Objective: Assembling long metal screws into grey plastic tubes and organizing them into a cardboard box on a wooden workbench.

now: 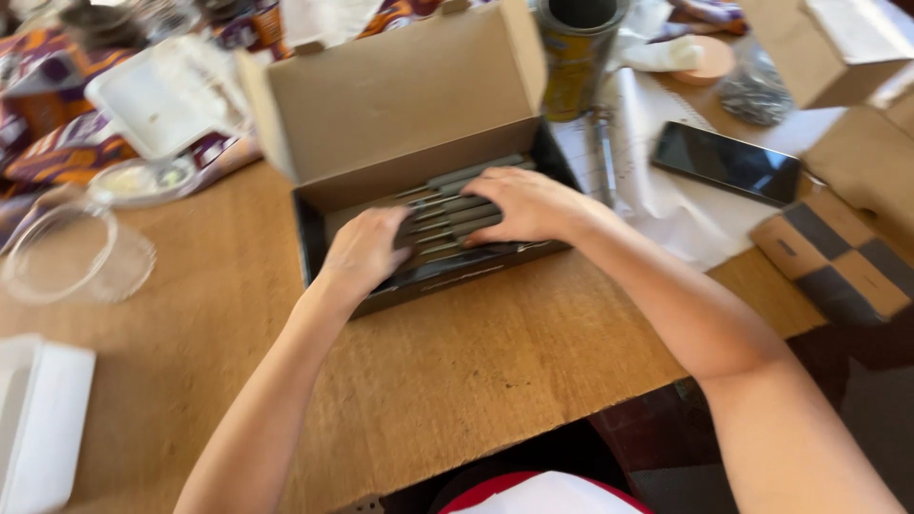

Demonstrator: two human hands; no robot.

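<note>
Near the middle of the frame, an open cardboard box sits on a wooden table, its tan lid flap standing up toward the top of the picture and its dark tray facing the person. Inside the tray lies a row of slim grey-handled tools, side by side and running slightly uphill from left to right.

Both hands are in the tray. At the tray's lower left end, the left hand rests palm down on the tools, fingers curled loosely over them; whether it actually grips one cannot be told through the blur. Just right of centre, the right hand lies flat across the grey handles, fingers spread and pressing on them, not closed around any.

Right of the box, a dark phone lies on white paper. At top centre stands a yellow can. At the left edge sits a clear plastic lid.
</note>
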